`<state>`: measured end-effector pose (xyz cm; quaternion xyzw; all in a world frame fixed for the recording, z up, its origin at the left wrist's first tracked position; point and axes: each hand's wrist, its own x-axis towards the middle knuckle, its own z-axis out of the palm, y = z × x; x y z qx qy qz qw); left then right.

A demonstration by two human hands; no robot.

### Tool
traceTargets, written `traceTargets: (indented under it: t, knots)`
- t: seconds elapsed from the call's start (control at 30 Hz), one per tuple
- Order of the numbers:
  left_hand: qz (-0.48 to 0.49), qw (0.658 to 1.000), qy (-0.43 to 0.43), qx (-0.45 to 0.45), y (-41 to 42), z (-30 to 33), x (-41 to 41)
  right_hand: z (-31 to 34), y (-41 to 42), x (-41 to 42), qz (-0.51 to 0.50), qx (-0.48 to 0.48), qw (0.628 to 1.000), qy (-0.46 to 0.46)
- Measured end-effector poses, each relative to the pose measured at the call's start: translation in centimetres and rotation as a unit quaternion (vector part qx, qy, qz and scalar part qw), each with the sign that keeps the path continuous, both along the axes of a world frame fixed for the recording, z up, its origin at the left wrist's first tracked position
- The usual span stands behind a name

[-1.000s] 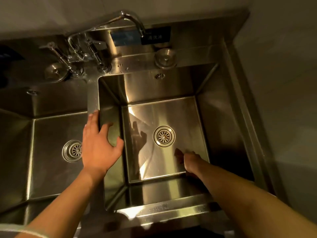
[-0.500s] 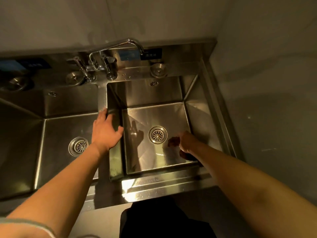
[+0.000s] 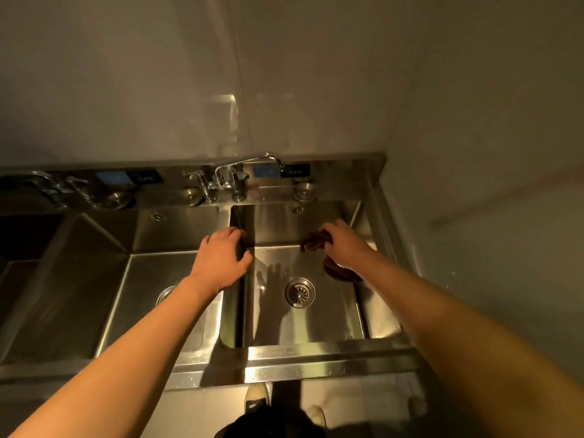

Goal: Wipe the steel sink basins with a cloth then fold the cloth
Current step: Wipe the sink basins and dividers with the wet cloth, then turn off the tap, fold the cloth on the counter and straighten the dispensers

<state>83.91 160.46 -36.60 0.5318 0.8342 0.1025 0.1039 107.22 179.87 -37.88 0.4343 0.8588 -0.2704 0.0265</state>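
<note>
While the left hand [image 3: 221,257] rests flat, fingers spread, on the divider [image 3: 235,311] between basins, the right hand [image 3: 343,245] grips a bunched dark cloth [image 3: 313,241] against the right basin [image 3: 275,226] back wall. Blue and black labels [image 3: 281,170] behind the faucet [image 3: 249,162]: writing illegible. Since the earlier frame, the right hand has moved from the basin floor up to the back wall.

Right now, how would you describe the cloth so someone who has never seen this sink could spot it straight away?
Find the right-hand steel basin, the one under the faucet spout. Against its far right corner, the right hand grips a dark brown crumpled cloth. It is the only soft, dark, matte thing there; everything round it, including the drain strainer, is shiny metal.
</note>
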Motion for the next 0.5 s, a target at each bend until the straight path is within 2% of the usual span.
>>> traceTargets:
  t: [0.2, 0.5]
  knots:
    - [-0.002, 0.995, 0.079, 0.054, 0.1, 7.7, -1.0, 7.1, 0.4, -2.6, 0.051, 0.083, 0.993, 0.065]
    - [0.009, 0.984, 0.130, 0.119, -2.2, 14.7, -0.9, 15.5, -2.8, -6.1, 0.139, 0.179, 0.964, 0.141]
